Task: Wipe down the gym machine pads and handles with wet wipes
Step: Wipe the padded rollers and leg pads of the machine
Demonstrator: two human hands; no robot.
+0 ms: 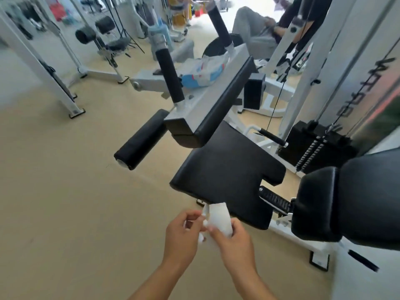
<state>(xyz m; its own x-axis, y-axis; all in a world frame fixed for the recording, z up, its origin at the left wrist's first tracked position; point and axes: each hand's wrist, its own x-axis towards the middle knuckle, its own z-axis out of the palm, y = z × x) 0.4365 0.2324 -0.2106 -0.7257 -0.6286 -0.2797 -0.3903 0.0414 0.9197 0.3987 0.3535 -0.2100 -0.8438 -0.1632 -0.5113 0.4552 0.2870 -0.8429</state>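
A white wet wipe [218,218] is held between both hands just below the near edge of the black seat pad [229,169]. My left hand [184,232] pinches its left edge and my right hand [233,241] grips its lower right part. Above the seat sits a black chest pad [223,105] on a grey frame, with two black upright handles [171,74] [218,22]. A black roller pad [140,140] sticks out to the left. A blue and white wipes pack [203,72] lies on the grey frame behind the handles.
A large black back pad [350,200] fills the right side. A black weight stack [313,146] with cables stands behind it. Other white gym machines [71,61] stand at the back left on the beige floor [65,191]. A person [259,29] sits at the back.
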